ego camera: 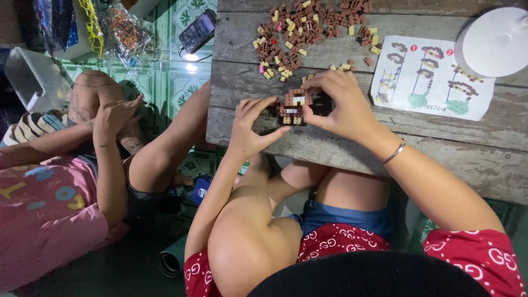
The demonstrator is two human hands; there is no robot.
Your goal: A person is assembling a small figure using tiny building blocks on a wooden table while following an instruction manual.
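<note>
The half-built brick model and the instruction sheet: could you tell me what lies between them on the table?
In the head view, the right hand gripping the brick model fills that stretch before the instruction sheet.

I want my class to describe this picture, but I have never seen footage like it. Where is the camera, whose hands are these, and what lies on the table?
There is no machine here. The one picture comes from a camera worn on a person's head, looking down at their own lap and hands. The left hand and the right hand together grip a small brown brick model at the edge of a worn wooden table. Further back lies a pile of loose small bricks, brown, yellow and pink. To the right are a printed instruction sheet and a white round base. Another person sits on the floor to the left, near a phone.
</note>
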